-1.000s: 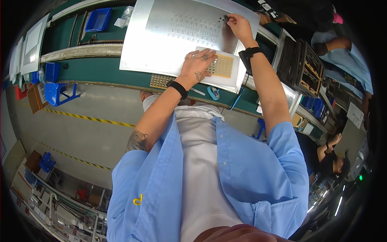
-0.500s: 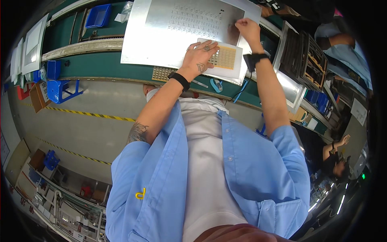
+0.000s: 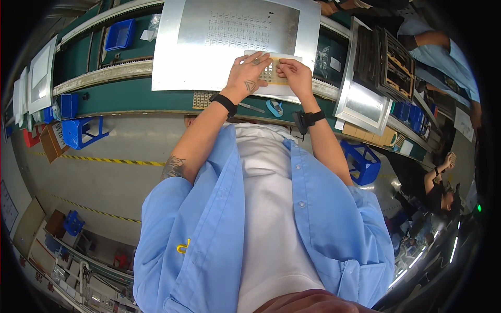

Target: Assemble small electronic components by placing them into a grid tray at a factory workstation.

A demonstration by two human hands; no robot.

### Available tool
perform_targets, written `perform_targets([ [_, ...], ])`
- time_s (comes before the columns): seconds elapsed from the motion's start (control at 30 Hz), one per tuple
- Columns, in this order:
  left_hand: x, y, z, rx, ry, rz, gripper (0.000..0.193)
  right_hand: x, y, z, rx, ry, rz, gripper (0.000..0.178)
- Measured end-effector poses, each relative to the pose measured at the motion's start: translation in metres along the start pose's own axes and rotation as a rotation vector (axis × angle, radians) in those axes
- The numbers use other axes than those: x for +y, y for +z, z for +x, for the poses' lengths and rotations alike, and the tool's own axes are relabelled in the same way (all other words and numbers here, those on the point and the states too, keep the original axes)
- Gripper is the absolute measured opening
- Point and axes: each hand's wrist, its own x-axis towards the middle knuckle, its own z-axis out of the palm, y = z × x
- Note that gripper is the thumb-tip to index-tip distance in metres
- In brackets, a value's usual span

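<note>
I bring right hand (image 3: 297,75) from metal plate (image 3: 284,34) to tan card (image 3: 271,76) | grip: cannot tell | left hand (image 3: 244,74): flat, apart | work apparently centres on card

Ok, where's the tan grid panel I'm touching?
Head view, upper centre: the tan grid panel lies partly under your left hand and right hand, over the silver sheet.

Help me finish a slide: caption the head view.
Left hand and right hand at a yellow rectangular gridded board, over a silver metal sheet.
</note>
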Motion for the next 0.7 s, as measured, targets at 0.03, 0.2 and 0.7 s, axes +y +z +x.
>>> perform_targets([
  [0.03, 0.0, -0.001, 0.0, 0.0, -0.004, 0.001, 0.073, -0.003, 0.001, 0.002, 0.007, -0.037, -0.076, 0.02],
  [0.2, 0.001, -0.001, 0.0, -0.011, -0.011, 0.008, 0.074, -0.023, 0.006, 0.008, 0.074, -0.23, -0.537, 0.018],
  [0.7, 0.001, 0.0, -0.003, 0.018, -0.009, -0.003, 0.074, -0.022, 0.002, 0.021, -0.051, -0.474, -0.771, 0.012],
])
